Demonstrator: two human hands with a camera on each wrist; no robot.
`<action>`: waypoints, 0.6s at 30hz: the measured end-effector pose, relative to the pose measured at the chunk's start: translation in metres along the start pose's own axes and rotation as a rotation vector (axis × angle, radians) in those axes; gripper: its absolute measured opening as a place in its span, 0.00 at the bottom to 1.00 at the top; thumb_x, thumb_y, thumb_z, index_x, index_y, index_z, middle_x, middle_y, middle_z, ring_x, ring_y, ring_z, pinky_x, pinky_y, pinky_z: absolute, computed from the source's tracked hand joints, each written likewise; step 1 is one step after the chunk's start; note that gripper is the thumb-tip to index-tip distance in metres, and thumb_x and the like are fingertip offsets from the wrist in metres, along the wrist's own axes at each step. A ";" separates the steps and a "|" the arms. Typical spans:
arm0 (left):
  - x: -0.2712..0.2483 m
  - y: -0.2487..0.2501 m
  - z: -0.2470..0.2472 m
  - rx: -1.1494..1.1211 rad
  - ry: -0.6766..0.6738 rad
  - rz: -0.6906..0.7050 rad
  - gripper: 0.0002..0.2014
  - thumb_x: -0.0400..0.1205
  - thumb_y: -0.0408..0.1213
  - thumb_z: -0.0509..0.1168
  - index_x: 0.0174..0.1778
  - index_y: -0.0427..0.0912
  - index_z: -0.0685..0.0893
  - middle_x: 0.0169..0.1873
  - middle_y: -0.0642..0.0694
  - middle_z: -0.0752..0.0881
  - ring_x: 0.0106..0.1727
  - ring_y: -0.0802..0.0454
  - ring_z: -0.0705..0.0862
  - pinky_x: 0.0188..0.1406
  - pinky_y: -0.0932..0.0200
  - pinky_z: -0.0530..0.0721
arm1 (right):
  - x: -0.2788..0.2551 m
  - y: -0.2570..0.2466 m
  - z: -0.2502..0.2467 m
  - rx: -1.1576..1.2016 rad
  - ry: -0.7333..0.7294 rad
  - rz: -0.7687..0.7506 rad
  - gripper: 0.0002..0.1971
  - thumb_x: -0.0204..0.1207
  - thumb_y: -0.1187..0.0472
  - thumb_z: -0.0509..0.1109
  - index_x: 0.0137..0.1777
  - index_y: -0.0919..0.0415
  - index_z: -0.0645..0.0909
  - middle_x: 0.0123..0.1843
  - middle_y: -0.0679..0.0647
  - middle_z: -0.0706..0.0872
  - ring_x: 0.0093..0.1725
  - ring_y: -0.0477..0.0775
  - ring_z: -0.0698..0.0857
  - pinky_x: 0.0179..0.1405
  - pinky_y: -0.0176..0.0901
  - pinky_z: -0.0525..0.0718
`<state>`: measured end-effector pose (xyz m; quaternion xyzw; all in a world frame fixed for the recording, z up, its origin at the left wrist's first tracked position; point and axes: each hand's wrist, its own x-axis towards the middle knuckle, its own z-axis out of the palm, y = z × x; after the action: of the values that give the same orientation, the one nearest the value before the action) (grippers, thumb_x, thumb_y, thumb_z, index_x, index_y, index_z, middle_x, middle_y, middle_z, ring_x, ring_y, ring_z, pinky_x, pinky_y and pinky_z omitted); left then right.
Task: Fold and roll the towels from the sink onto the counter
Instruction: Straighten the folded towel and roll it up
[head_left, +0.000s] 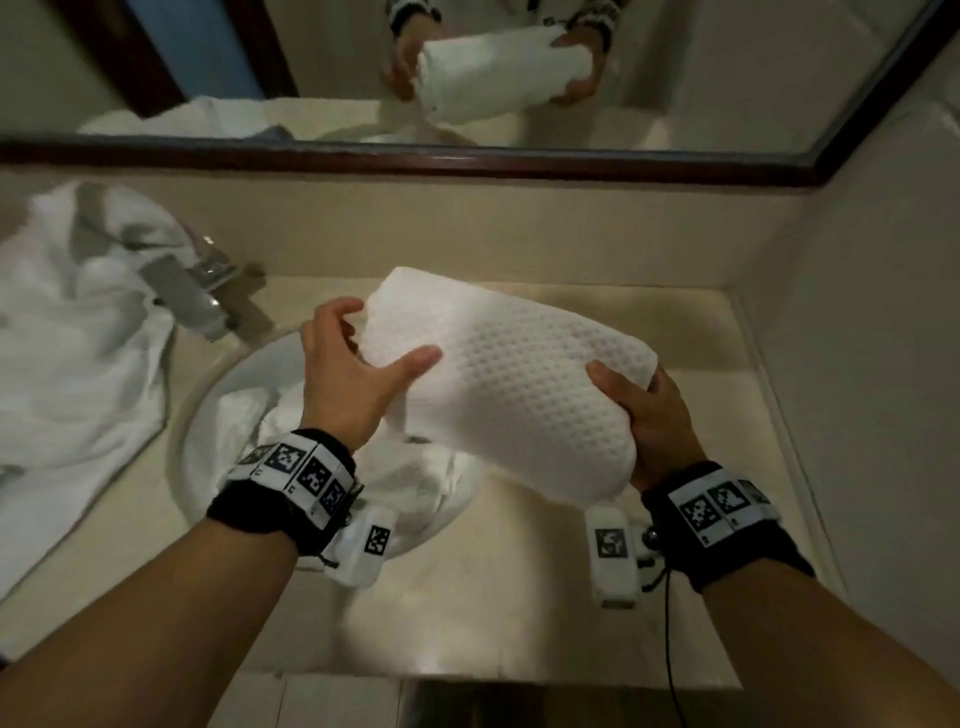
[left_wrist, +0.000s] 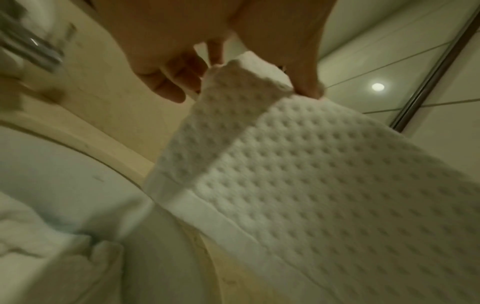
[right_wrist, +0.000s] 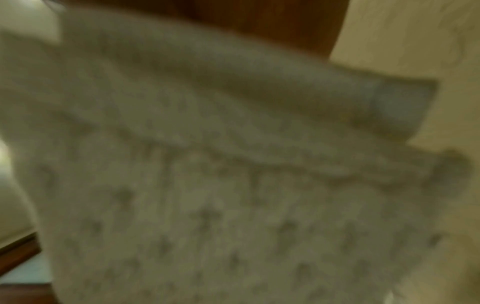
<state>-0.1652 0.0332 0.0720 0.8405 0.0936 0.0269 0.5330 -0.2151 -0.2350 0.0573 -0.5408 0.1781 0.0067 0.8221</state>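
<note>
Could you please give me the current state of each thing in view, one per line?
Waffle towel: folded into a thick bundle, held in the air above the counter.
Left hand: grips the bundle's left end.
Right hand: grips its right end.
Sink: holds another crumpled towel.
Faucet: no water visible.
Towel pile: unfolded, left of the faucet.

bare counter right, faucet left

White dimpled cloth towel
</note>
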 end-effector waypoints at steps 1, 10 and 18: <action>-0.005 0.000 -0.014 0.012 0.070 -0.057 0.41 0.61 0.64 0.81 0.64 0.53 0.71 0.57 0.50 0.78 0.56 0.49 0.80 0.54 0.54 0.81 | -0.003 0.003 0.015 0.003 -0.020 0.001 0.50 0.50 0.46 0.90 0.73 0.65 0.76 0.68 0.63 0.85 0.65 0.67 0.86 0.61 0.71 0.84; -0.041 -0.014 -0.128 -0.300 0.198 -0.398 0.29 0.78 0.62 0.70 0.32 0.35 0.85 0.32 0.34 0.91 0.33 0.37 0.90 0.41 0.41 0.92 | -0.023 0.039 0.160 0.006 -0.193 -0.038 0.32 0.66 0.61 0.79 0.68 0.70 0.74 0.61 0.63 0.87 0.58 0.66 0.89 0.49 0.60 0.89; -0.013 -0.059 -0.242 -0.598 0.107 -0.412 0.36 0.69 0.66 0.73 0.63 0.41 0.85 0.53 0.45 0.93 0.53 0.45 0.92 0.41 0.51 0.91 | -0.036 0.094 0.296 -0.031 -0.428 0.052 0.25 0.66 0.66 0.79 0.61 0.64 0.75 0.60 0.66 0.85 0.62 0.71 0.85 0.56 0.74 0.85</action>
<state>-0.2209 0.2708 0.1234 0.6083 0.2767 -0.0109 0.7438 -0.1837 0.0750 0.0887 -0.5348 0.0136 0.1454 0.8322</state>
